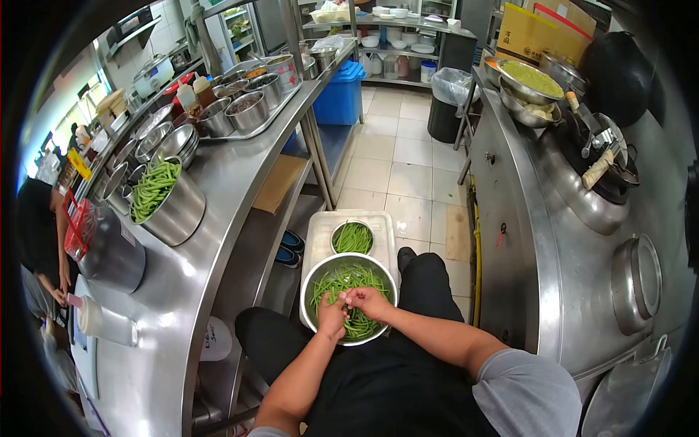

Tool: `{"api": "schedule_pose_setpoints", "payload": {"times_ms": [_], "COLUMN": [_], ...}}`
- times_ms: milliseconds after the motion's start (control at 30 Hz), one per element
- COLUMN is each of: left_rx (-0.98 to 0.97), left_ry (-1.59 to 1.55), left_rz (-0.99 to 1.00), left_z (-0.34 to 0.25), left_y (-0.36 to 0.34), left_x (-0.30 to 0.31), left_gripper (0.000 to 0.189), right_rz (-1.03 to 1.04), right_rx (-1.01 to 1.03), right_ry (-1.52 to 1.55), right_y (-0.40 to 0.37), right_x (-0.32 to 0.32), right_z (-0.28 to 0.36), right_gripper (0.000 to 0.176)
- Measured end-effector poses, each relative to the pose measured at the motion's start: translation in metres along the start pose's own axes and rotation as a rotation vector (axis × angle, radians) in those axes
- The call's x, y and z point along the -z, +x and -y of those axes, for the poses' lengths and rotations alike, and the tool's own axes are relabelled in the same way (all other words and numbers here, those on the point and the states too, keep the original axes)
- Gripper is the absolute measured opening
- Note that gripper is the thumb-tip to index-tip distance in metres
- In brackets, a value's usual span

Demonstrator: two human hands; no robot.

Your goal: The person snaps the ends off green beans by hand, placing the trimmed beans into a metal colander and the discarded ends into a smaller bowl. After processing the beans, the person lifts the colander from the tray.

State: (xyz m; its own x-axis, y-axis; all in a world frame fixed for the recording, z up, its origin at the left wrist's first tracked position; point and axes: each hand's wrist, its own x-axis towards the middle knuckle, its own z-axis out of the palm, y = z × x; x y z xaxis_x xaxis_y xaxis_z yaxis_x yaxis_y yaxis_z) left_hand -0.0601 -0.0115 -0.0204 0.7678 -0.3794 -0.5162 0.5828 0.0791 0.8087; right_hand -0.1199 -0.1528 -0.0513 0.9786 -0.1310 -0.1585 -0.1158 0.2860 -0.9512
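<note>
A large metal bowl (391, 280) of green beans (351, 277) sits close in front of my lap. Over it, my left hand (333, 316) and my right hand (370, 303) meet with their fingertips pinched together. A green bean appears to be held between them, though my fingers hide most of it. Just beyond stands a smaller round bowl (333, 237) filled with green beans lying roughly lengthwise. Both bowls rest on a whitish plastic stand (316, 229).
On the steel counter (182, 280) at left are a tall pot (182, 215) of green beans, a squeeze bottle (109, 325) and several metal containers. A person (40, 226) is beyond it. At right, a steel stove counter (502, 218) carries bowls and a wok.
</note>
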Motion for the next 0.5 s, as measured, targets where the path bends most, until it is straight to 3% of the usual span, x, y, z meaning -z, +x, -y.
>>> {"api": "schedule_pose_setpoints", "payload": {"times_ms": [133,167,233,267,333,500], "left_rx": [0.049,0.041,0.032,0.027,0.021,-0.041], "left_ry": [-0.080,-0.121,-0.161,-0.150,-0.138,-0.064], "left_rz": [0.152,0.152,0.151,0.162,0.173,0.166], "left_z": [-0.005,-0.006,-0.007,-0.007,-0.004,0.004], "left_y": [0.002,0.000,-0.004,-0.006,-0.004,-0.004], "left_x": [0.004,0.003,0.000,-0.001,-0.001,-0.002], "left_gripper": [0.044,0.033,0.021,0.022,0.022,0.022], "right_rz": [-0.043,-0.044,-0.080,-0.079,0.000,-0.003], "right_rx": [-0.040,-0.040,-0.367,-0.367,-0.432,-0.371], "right_ry": [0.077,0.077,0.123,0.123,0.481,0.499], "right_y": [-0.003,-0.003,-0.004,-0.006,-0.007,-0.003], "right_x": [-0.003,-0.001,0.007,0.008,0.013,0.015], "right_z": [0.008,0.014,0.020,0.022,0.018,0.007], "right_gripper": [0.010,0.010,0.009,0.009,0.008,0.009]}}
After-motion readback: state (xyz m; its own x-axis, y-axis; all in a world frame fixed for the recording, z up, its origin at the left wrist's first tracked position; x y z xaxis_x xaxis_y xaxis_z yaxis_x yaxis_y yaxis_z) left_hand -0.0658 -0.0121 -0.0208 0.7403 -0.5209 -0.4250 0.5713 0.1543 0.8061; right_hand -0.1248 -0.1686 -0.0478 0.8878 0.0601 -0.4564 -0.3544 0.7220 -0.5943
